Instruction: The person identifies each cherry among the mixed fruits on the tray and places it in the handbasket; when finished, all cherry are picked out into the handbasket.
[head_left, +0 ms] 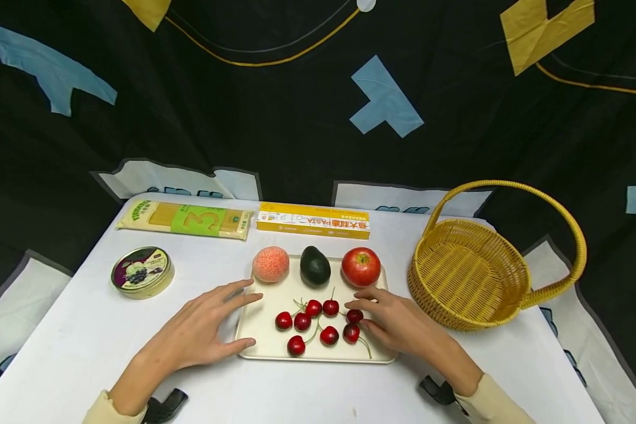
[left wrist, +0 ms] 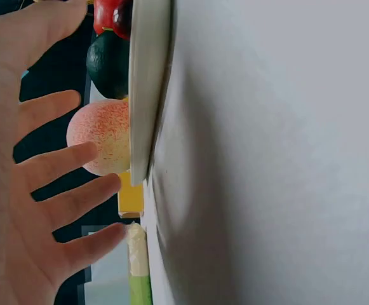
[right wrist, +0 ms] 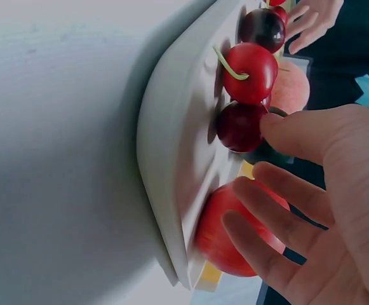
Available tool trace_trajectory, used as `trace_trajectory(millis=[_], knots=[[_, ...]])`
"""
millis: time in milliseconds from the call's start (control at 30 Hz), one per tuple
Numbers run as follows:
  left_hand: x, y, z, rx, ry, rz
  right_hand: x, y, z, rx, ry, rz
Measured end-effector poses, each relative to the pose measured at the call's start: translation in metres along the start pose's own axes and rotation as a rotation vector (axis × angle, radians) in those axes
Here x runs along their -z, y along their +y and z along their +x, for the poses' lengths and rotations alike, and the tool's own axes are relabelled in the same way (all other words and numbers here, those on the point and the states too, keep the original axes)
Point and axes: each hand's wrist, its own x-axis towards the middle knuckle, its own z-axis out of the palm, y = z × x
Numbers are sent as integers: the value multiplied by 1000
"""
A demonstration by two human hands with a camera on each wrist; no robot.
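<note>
On a cream tray (head_left: 265,351) lie several red cherries (head_left: 302,321), with a peach (head_left: 271,264), an avocado (head_left: 315,266) and a red apple (head_left: 361,267) along its far side. My left hand (head_left: 204,324) is spread beside the tray's left edge and holds nothing; in the left wrist view its fingers (left wrist: 63,162) are well apart. My right hand (head_left: 397,315) reaches over the tray's right side. Its thumb and forefinger are about a dark cherry (right wrist: 240,127), the thumb at its side, the other fingers loosely extended near the apple. Whether the fingertips touch the cherry is unclear.
A yellow wicker basket (head_left: 469,271) with a tall handle stands to the right. Behind the tray lie a pasta box (head_left: 312,221) and a bag of spaghetti (head_left: 185,219). A round tin (head_left: 142,272) sits at the left on the white table (head_left: 275,391).
</note>
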Motion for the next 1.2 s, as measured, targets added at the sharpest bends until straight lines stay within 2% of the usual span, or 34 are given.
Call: trace_trajectory(millis=[167, 300, 667, 900, 1067, 1200], knots=[[-3, -1, -2, 45, -84, -7, -2, 2, 2, 30, -43, 34], [-5, -2, -4, 57, -120, 0, -5, 4, 2, 37, -67, 42], [-5, -8, -8, 57, -101, -27, -6, 4, 2, 48, -49, 40], [-5, -11, -7, 61, -95, -31, -6, 4, 1, 28, -44, 32], [-4, -11, -6, 67, -101, -30, -2, 5, 0, 62, 1, 8], [-4, -11, -6, 70, -104, -30, 10, 6, -3, 68, 51, 4]])
